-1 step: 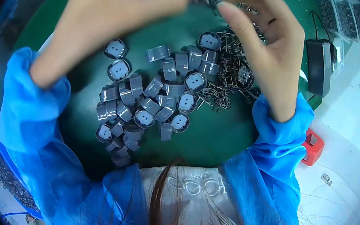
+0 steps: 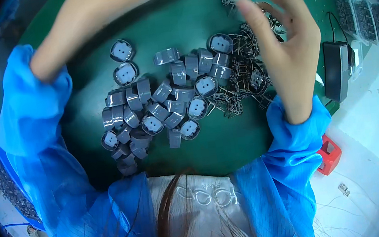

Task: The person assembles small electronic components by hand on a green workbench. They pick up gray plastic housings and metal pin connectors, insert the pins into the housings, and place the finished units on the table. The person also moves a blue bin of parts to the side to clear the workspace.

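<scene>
The left hand reaches toward twelve o'clock, above the green mat; its fingers run off the top edge, so I cannot tell how they are set. Below it, at the mat's centre, lies a heap of grey caps, some showing white faces with two holes. Just beside the heap, at three o'clock of it, sits a tangle of dark metal parts. The right hand hovers over that tangle, fingers spread and slightly curled, holding nothing visible. Further toward three o'clock, a black box rests at the mat's edge.
</scene>
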A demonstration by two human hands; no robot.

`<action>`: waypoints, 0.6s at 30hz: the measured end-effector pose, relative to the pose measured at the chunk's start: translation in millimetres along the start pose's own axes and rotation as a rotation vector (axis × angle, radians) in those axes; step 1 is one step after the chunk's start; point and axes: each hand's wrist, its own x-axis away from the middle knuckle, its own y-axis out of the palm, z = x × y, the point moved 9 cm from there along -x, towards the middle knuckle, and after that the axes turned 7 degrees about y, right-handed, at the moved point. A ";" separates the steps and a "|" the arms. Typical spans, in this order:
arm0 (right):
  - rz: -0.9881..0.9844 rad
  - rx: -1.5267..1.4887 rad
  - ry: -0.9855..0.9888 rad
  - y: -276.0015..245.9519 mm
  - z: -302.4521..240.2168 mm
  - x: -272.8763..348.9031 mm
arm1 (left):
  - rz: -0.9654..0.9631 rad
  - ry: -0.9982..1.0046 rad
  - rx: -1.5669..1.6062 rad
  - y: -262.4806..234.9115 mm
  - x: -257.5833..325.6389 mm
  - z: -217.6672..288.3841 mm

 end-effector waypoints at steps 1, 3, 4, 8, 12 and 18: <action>0.041 0.155 -0.044 -5.7 -2.5 -3.5 | -0.005 -0.001 -0.083 -12.8 -12.2 -13.5; 0.027 0.329 -0.195 3.6 -23.1 -12.9 | 0.056 0.008 -0.425 -60.8 -1.2 -27.1; 0.001 0.416 -0.241 9.8 -19.8 -12.6 | 0.052 -0.007 -0.570 -69.1 -2.9 -40.2; -0.026 0.331 -0.187 16.1 -2.9 -12.5 | 0.166 0.603 -1.060 -55.4 3.3 -13.0; -0.053 0.182 -0.148 19.8 2.3 -10.6 | -0.092 0.791 -0.702 15.1 9.9 35.0; -0.179 0.104 -0.074 28.3 -3.8 -7.1 | -0.444 0.545 -0.620 71.3 48.5 24.7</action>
